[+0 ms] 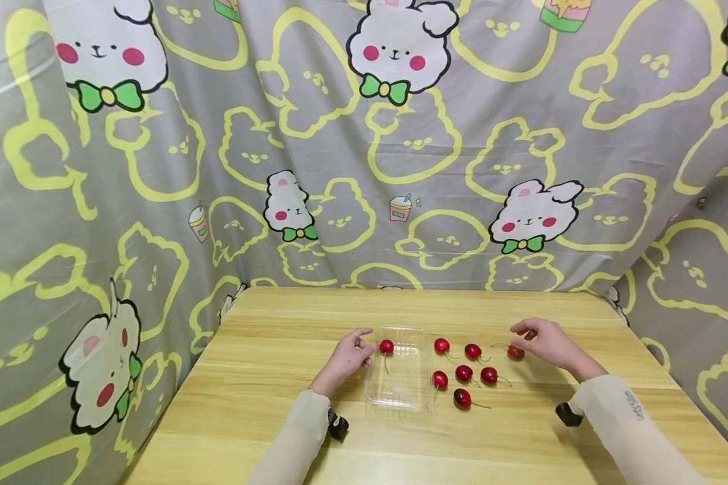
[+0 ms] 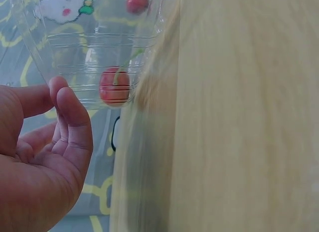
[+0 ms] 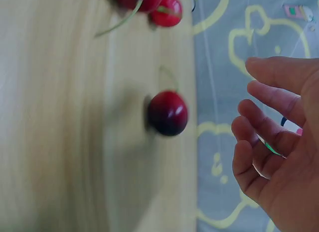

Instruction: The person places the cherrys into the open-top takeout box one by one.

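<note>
Right wrist view alone — hand [image 3: 286, 159] apart from cherry [image 3: 168, 113]

Wears long, loose, pale cream sleeves on both arms. Bears small dark lettering [image 1: 633, 405] near the cuff of the right sleeve [image 1: 627, 417]; not clearly legible. Shows a plain surface on the left sleeve [image 1: 294, 434]. Mounts a compact, angular black left wrist unit [image 1: 338, 426] and a blocky black right wrist unit [image 1: 568, 414]. Leaves left hand [image 1: 347, 357] and right hand [image 1: 547, 342] bare.
</note>
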The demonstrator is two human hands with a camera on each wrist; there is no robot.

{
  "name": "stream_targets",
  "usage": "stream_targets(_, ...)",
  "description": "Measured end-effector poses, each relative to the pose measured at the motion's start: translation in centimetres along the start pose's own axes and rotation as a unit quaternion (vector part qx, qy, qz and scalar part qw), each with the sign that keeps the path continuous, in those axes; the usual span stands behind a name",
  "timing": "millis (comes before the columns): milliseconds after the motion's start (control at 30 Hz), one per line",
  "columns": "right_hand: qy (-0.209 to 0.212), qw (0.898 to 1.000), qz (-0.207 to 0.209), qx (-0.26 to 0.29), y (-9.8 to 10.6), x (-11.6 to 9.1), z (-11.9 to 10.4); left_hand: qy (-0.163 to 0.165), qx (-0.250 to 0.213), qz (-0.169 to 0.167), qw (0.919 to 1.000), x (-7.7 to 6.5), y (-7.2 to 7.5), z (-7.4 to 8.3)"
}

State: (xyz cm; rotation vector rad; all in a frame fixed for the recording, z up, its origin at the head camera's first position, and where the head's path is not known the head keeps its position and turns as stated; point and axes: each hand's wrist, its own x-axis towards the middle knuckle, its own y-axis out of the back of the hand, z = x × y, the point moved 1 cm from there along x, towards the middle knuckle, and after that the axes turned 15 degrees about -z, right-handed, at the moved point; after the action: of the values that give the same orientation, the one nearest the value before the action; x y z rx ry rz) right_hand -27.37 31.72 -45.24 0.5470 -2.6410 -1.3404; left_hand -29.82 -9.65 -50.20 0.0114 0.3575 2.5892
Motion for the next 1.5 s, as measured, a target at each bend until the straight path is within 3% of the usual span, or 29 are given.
stream_targets(500, -0.012, 0.999, -0.043, 0.014, -1.7, 0.4, 4.1, 0.007, 0.004, 0.002, 1.0000, -0.4, 0.3, 0.4)
stream_targets(867, -0.023, 0.998, -0.051, 0.032, -2.7, 0.7, 4.1, -0.002, 0.003, -0.003, 1.0000, -0.3, 0.1, 0.5)
stream_targets(1167, -0.032, 0.998, -0.044, 0.022, -3.0, 1.0, 4.0, -0.005, 0.003, -0.010, 0.9999, -2.0, -0.2, 3.5)
stream_targets(1500, -0.032, 0.999, -0.043, 0.005, -3.2, 1.1, 4.4, -0.001, 0.002, -0.007, 1.0000, -2.3, -0.2, 3.8)
